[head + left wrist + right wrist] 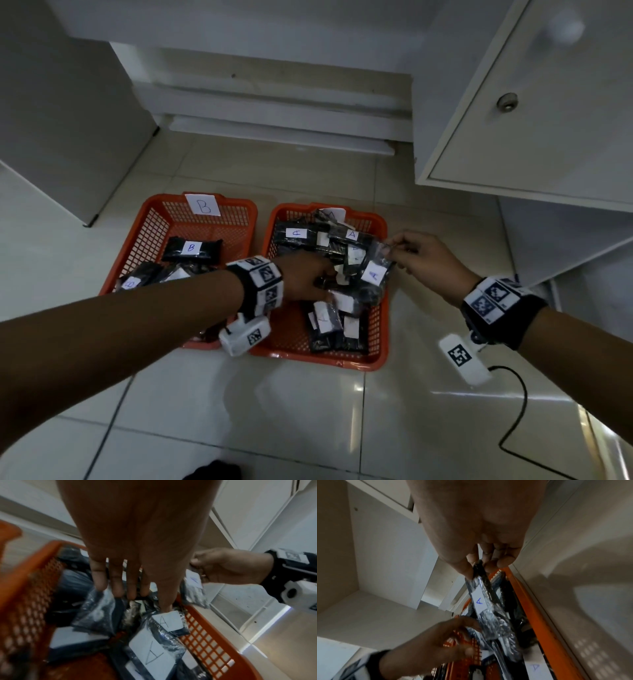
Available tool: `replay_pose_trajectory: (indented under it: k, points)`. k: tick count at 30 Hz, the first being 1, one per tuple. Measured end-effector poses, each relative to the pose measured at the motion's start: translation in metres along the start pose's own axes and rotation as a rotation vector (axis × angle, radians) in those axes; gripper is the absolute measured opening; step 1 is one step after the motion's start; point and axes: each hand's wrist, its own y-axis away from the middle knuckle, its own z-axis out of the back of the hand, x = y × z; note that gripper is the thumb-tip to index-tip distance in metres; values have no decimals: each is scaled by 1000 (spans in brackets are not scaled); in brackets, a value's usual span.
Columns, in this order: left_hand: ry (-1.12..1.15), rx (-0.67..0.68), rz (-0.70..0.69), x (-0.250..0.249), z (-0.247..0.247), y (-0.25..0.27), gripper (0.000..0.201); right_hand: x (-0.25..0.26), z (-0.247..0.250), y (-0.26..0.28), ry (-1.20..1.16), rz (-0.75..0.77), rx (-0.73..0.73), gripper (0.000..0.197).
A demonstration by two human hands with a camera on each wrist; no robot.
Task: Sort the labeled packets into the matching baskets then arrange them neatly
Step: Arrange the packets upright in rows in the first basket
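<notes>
The right hand (428,262) pinches the top edge of a packet labeled A (375,274) between thumb and fingertips; the packet hangs below the fingers, over the right rim of the A basket (380,329). In the right wrist view the same packet (485,601) hangs from the pinch with its white label facing the camera.

The left hand (303,275) reaches into the A basket just left of the held packet, fingers extended and spread, tips resting on the heap of packets (102,609). It grips nothing that the views show.

The B basket (150,233) stands on the floor beside the left forearm, touching the A basket. A packet labeled B (191,248) lies inside it.
</notes>
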Motion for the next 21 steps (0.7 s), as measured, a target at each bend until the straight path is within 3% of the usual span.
replay_pose_trajectory:
  k: [4, 7, 10, 13, 17, 21]
  points:
    - [-45, 8, 52, 37, 16, 24, 36, -11, -18, 2, 239, 16, 287, 9]
    - [-97, -16, 66, 56, 19, 43, 33, -14, -36, 5, 501, 65, 368, 10]
    - [-141, -47, 67, 61, 19, 55, 35, -18, -50, 6, 846, 139, 299, 25]
    - [-162, -80, 82, 64, 22, 60, 37, -15, -63, 5, 1140, 351, 130, 44]
    - [-175, -115, 123, 66, 34, 66, 35, 10, -106, 5, 1164, 596, 152, 33]
    - [-170, -165, 130, 67, 41, 69, 32, 32, -165, -4, 937, 529, 428, 26]
